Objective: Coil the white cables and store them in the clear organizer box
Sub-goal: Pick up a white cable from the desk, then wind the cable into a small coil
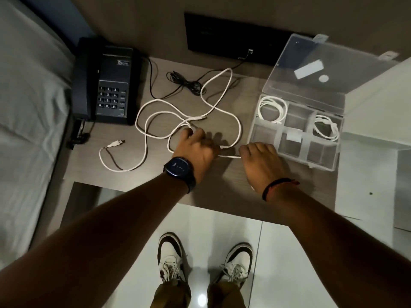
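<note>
Loose white cables [155, 112] sprawl in loops over the wooden bedside table [89, 165], one end with a connector [115, 143] at the front left. My left hand [195, 147], with a watch on its wrist, is closed on a strand in the tangle. My right hand [260, 161] pinches the same white strand [229, 156], stretched short between both hands. The clear organizer box [295, 152] lies open at the right. Two coiled white cables sit in its back left [272, 110] and right [325, 127] compartments. Its lid [311, 70] leans back.
A black desk phone [106, 83] stands at the table's back left, and a thin black cord [186, 83] lies bunched behind the white cables. A dark wall panel [233, 38] is behind. A bed [26, 107] borders the left; my shoes [200, 261] stand on the tiled floor.
</note>
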Demonstrator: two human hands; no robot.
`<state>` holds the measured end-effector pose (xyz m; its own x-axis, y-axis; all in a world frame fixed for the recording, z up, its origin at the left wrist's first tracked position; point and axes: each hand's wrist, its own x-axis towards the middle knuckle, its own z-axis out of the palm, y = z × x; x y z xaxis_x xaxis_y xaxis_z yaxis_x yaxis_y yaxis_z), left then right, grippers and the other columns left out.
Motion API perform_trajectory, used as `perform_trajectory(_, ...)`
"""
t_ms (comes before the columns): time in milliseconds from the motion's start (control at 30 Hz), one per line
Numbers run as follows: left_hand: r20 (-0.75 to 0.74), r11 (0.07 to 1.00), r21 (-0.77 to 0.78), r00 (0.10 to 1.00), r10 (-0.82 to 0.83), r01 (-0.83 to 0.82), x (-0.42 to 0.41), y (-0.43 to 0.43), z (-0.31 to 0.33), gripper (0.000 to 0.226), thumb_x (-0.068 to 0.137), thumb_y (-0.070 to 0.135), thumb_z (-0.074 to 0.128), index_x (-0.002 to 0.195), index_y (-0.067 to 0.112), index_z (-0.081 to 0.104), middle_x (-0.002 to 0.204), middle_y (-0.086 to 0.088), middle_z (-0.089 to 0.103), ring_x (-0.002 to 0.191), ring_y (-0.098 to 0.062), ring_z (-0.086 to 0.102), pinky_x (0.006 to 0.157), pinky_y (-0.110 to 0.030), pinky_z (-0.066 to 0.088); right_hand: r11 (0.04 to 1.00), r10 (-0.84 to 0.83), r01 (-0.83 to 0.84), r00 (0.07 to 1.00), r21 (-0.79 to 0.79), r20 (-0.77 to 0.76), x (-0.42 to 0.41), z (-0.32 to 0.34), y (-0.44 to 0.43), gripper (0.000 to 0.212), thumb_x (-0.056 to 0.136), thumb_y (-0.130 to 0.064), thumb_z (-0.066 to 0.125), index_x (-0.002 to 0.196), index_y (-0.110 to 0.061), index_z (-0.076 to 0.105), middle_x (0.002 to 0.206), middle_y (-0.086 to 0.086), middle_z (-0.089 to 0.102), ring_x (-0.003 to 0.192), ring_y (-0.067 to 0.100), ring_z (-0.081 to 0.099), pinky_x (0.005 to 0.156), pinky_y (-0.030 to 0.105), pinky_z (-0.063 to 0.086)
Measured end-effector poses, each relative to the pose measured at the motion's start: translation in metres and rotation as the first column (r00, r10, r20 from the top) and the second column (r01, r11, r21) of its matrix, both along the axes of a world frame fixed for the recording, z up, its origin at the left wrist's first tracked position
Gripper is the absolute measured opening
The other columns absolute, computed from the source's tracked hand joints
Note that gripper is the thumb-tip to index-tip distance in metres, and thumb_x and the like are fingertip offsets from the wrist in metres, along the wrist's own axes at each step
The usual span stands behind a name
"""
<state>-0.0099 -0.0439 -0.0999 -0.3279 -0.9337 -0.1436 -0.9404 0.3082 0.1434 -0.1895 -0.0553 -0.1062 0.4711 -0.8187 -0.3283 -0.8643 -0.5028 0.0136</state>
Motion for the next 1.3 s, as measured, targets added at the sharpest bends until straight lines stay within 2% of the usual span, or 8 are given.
perform_trajectory(100,-0.151,0.997,-0.067,0.988,0.023,-0.034,0.007,-0.012,0.031,0.016,0.083,0.021,0.056,0.088,0.015,0.070,0.086,-0.008,0.071,0.092,-0.034,0.060,0.088,-0.041,0.039,0.990,-0.132,0.118,0.967,0.078,0.216,-0.005,0.029,-0.009,0.037,0.080,0.006,0.042,0.115,-0.003,0.046,0.107,0.020,0.059,0.100,0.038,0.054,0.088,0.042,0.039)
perform_trajectory(233,-0.313,0.993,-0.095,0.949,0.039,-0.072,0.008,-0.030,0.098,0.012,0.084,0.015,0.061,0.086,0.006,0.068,0.082,-0.016,0.067,0.075,-0.036,0.062,0.068,-0.039,0.049,0.926,-0.369,0.342,0.717,0.163,0.592,-0.002,0.100,-0.022,0.013,0.085,-0.002,0.044,0.095,-0.010,0.047,0.091,0.013,0.060,0.075,0.032,0.057,0.066,0.035,0.045)
perform_trajectory(500,-0.453,0.944,-0.278,0.891,0.036,-0.180,0.022,-0.081,0.330,0.010,0.087,0.010,0.057,0.090,0.004,0.064,0.090,-0.017,0.064,0.080,-0.036,0.060,0.066,-0.038,0.047,0.802,-0.584,0.362,0.305,0.475,0.753,0.007,0.351,-0.086,0.025,0.089,-0.012,0.059,0.066,-0.022,0.056,0.050,-0.014,0.053,0.041,-0.001,0.047,0.036,0.011,0.035)
perform_trajectory(700,-0.464,0.806,-0.555,0.881,-0.093,-0.208,0.024,-0.109,0.552,0.013,0.088,0.013,0.058,0.096,0.008,0.067,0.094,-0.013,0.069,0.080,-0.034,0.065,0.066,-0.040,0.054,0.807,-0.584,0.345,0.348,0.479,0.733,0.002,0.579,-0.096,0.036,0.088,-0.038,0.059,0.058,-0.018,0.057,0.036,-0.012,0.035,0.028,0.003,0.029,0.032,0.015,0.022)
perform_trajectory(833,-0.541,0.646,-0.704,0.812,-0.218,-0.295,0.019,-0.103,0.698,0.010,0.085,0.012,0.064,0.090,0.008,0.071,0.084,-0.013,0.070,0.073,-0.033,0.066,0.064,-0.037,0.053,0.845,-0.534,0.082,0.066,0.528,0.843,0.005,0.714,-0.067,0.046,0.088,-0.050,0.052,0.056,-0.017,0.047,0.043,-0.007,0.025,0.033,0.008,0.018,0.036,0.017,0.016)
perform_trajectory(967,-0.716,0.676,-0.628,0.627,-0.307,-0.385,0.010,-0.086,0.792,0.013,0.089,0.018,0.059,0.086,0.011,0.069,0.069,-0.007,0.064,0.063,-0.027,0.060,0.064,-0.036,0.052,0.859,-0.466,-0.352,-0.241,0.371,0.851,0.023,0.811,-0.029,0.034,0.089,-0.041,0.049,0.067,-0.016,0.053,0.042,-0.009,0.025,0.031,0.005,0.018,0.034,0.017,0.015)
perform_trajectory(1133,-0.844,0.826,-0.481,0.410,-0.346,-0.294,-0.008,-0.060,0.854,0.020,0.093,0.023,0.048,0.076,0.020,0.058,0.071,-0.013,0.058,0.064,-0.028,0.053,0.064,-0.041,0.050,0.815,-0.373,-0.573,-0.412,0.082,0.831,0.045,0.884,0.011,0.027,0.091,-0.032,0.044,0.099,-0.013,0.062,0.040,-0.008,0.026,0.035,0.007,0.014,0.035,0.015,0.016)
perform_trajectory(1300,-0.849,0.874,-0.450,0.391,-0.356,-0.183,-0.014,-0.039,0.876,0.029,0.087,-0.001,0.042,0.069,0.018,0.055,0.067,-0.001,0.056,0.064,-0.009,0.053,0.067,-0.026,0.043,0.789,-0.344,-0.613,-0.505,-0.048,0.791,0.052,0.924,0.035,0.047,0.087,-0.030,0.049,0.133,-0.021,0.051,0.047,-0.003,0.012,0.039,0.010,0.010,0.038,0.020,0.015)
